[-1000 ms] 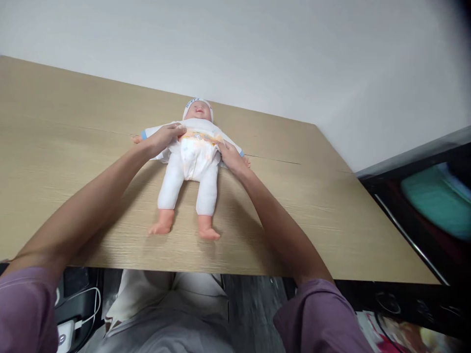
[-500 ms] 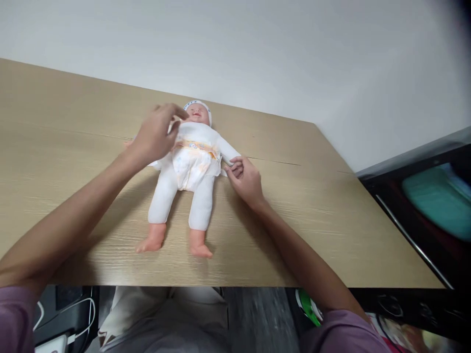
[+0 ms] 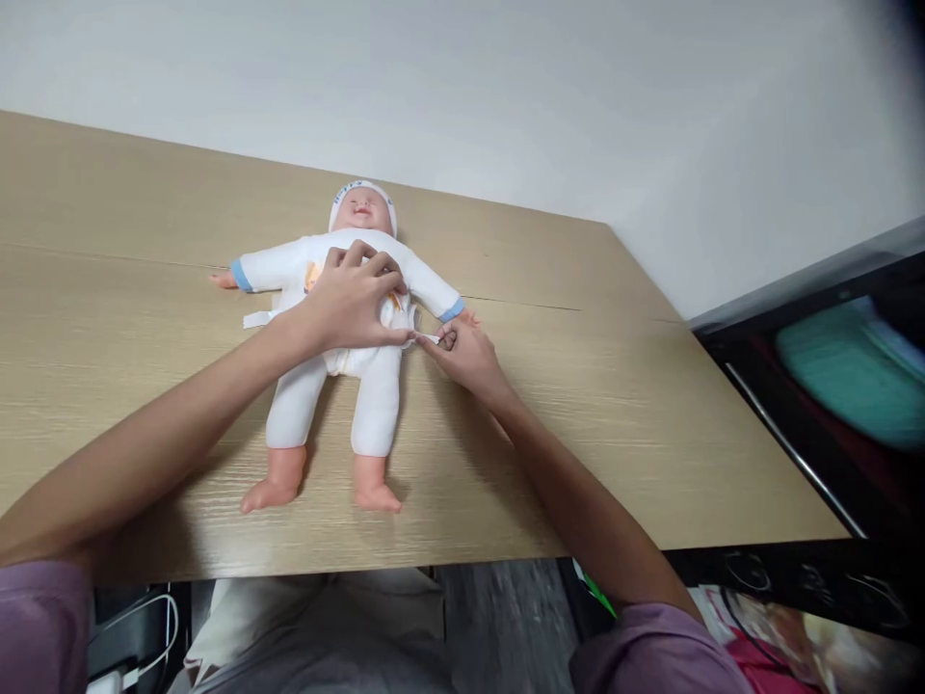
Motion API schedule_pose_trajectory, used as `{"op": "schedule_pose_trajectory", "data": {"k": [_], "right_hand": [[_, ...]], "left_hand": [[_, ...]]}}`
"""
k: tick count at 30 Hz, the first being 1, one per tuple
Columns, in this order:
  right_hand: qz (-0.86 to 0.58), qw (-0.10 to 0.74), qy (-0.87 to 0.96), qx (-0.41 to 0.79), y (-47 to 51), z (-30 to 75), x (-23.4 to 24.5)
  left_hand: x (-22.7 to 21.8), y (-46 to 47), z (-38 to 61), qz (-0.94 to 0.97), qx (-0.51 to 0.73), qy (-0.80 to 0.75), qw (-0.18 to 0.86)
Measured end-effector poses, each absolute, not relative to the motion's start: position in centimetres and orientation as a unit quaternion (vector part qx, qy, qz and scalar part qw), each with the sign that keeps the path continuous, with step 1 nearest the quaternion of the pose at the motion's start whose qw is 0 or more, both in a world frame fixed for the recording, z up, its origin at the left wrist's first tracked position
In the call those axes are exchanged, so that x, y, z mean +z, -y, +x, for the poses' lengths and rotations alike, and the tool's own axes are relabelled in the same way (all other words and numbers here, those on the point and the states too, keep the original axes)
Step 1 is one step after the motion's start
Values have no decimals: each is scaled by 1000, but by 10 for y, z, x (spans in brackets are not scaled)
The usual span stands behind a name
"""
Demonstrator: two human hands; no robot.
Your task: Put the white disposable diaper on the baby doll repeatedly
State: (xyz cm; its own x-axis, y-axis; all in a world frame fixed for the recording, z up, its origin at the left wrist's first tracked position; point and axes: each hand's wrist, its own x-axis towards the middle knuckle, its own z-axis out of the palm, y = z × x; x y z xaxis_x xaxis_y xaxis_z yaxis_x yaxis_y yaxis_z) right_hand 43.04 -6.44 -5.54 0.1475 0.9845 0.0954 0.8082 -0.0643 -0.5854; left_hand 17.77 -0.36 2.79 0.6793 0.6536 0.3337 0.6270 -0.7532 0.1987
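A baby doll (image 3: 376, 414) lies on its back in a white outfit with blue cuffs and a white printed cap. Around its hips is a white diaper (image 3: 348, 362) with orange print, its front mostly hidden by my left hand (image 3: 354, 299). That hand rests across the diaper with fingers spread and curved, its thumb reaching to the side edge. At that edge a white diaper tab (image 3: 428, 337) sticks out sideways, pinched by my right hand (image 3: 462, 355), just below the doll's blue cuff. On the opposite side, another tab (image 3: 258, 318) lies stretched out over the tabletop.
The wooden table (image 3: 614, 443) has a thin seam running across it and a pale wall (image 3: 434, 87) behind. To the right are a dark panel and a teal item (image 3: 853, 376). Below the front edge, a white cable (image 3: 170, 617) shows at the left.
My left hand has come down from near the doll's head onto the diaper's front. My right hand has shifted slightly left, and the tab now shows in its pinch.
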Motion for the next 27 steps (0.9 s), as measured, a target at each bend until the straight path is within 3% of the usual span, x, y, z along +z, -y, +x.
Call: {"op": "schedule_pose_trajectory", "data": {"k": [3,8,12,16,20,24,27], "right_hand": [[-669,289,645,230,66,434,-49],[-566,407,624,353,57,440,-31],[-518,418,636,390,26,417,-16],[-515,391,677,352,-1,380,-12],[-544,439,652,294,12,361,-17],[-499,493,695,160,52,357,-22],[-457,461,755,89,71,359,-27]], "left_hand": [[27,4,179,915,197,-350,33],[26,5,181,914,197,-353,36],[25,2,180,909,205,-359,56],[25,0,178,899,221,-370,75],[25,2,176,899,221,-371,73],[22,4,177,900,222,-369,71],[21,3,177,899,226,-368,74]]}}
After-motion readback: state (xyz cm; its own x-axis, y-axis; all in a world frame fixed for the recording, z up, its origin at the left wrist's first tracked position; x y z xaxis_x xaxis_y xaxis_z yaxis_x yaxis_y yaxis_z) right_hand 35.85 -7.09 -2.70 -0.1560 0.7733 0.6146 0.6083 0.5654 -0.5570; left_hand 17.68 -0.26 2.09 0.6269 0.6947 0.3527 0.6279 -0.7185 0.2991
